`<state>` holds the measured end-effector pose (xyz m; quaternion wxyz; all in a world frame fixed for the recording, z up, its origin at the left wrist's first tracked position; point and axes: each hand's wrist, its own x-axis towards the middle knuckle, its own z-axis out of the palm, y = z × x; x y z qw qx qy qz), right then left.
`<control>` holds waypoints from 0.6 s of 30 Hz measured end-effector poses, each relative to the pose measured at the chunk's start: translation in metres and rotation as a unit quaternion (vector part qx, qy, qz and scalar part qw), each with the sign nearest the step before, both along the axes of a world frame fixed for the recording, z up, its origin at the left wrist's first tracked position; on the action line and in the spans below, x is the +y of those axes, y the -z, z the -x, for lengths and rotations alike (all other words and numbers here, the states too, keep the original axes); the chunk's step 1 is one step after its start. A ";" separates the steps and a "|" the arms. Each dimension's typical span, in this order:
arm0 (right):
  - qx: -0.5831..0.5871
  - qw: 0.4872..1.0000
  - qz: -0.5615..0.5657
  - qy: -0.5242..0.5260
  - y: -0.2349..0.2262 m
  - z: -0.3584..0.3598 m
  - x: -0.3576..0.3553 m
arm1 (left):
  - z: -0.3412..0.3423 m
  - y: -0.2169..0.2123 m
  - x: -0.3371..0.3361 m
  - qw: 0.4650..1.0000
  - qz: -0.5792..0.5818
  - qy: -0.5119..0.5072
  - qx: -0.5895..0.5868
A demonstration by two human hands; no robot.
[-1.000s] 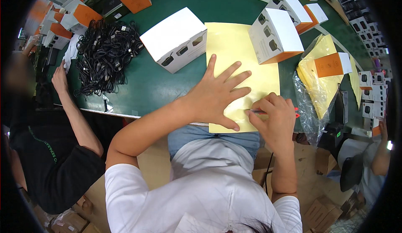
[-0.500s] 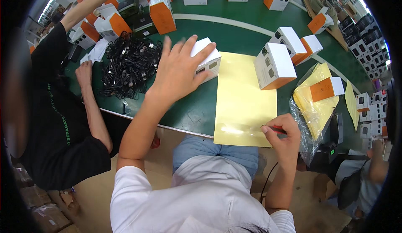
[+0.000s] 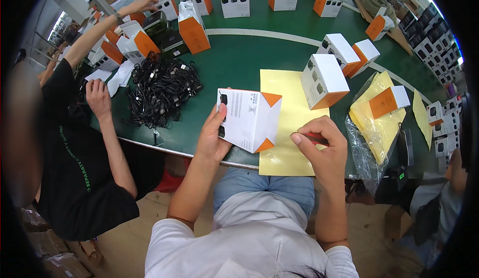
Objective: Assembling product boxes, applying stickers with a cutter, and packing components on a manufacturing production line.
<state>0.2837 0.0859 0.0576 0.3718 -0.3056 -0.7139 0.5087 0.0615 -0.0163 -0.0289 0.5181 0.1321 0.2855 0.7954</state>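
- The left hand (image 3: 213,136) is gripping the white and orange box (image 3: 247,121) at its left side, the thumb lying across the near face while most of the other fingers are hiding behind it
- This box is tilting over the near edge of the green surface (image 3: 234,46), covering part of the left edge of the yellow sheet (image 3: 287,165); whether its underside is touching anything is not showing
- The right hand (image 3: 323,150) is pinching a slim tool (image 3: 316,139), red and dark, between thumb and curled fingers just above the sheet; the hand is concealing so much of it that its kind is staying unclear
- An upright box (image 3: 327,81) is standing on the sheet's right side, hiding some of it, and is partly blocking the two boxes (image 3: 341,52) behind
- To the right, a clear plastic bag (image 3: 362,153) is holding more yellow sheets (image 3: 371,121), with a small box (image 3: 389,102) lying on top and covering their middle
- A heap of black cables (image 3: 160,91) is lying left of the held box, so tangled that single cords are hard to follow
- At the left, a co-worker in black (image 3: 82,178) is partly disappearing into the dark rim, one arm extending to the far boxes
- At the right, another person (image 3: 439,198) is showing only in part, the rim cutting the rest off
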 end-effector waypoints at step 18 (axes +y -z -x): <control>-0.222 0.933 -0.278 0.058 0.000 0.015 -0.007 | -0.021 -0.009 -0.007 1.000 0.009 0.005 0.018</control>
